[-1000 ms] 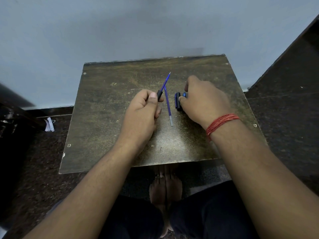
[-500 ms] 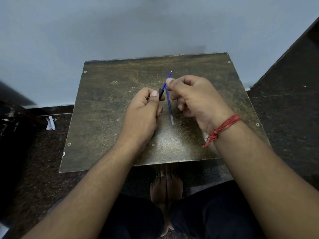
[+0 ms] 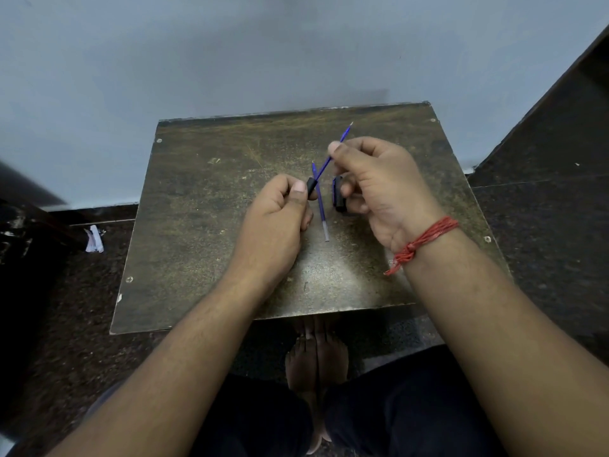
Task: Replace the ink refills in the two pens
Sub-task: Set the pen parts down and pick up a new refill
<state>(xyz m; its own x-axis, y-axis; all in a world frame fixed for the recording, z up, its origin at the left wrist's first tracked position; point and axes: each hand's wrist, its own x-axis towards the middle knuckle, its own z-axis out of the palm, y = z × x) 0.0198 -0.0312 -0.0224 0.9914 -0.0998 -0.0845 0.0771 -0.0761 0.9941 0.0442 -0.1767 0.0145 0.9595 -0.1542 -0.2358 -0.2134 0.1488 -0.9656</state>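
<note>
I sit at a small worn table [image 3: 204, 225], both hands over its middle. My left hand [image 3: 273, 225] is clamped around a black pen barrel [image 3: 311, 185], while my right hand [image 3: 379, 189] pinches a blue refill [image 3: 344, 135] that slants up and away to the right from the barrel's mouth. A second refill [image 3: 321, 206] lies loose on the table between my hands, its long axis running toward me; a dark pen piece [image 3: 338, 194] is tucked under my right fingers.

One head-worn view — looking forward and steeply down, close over the small table [image 3: 197, 225] against the wall [image 3: 230, 54].
</note>
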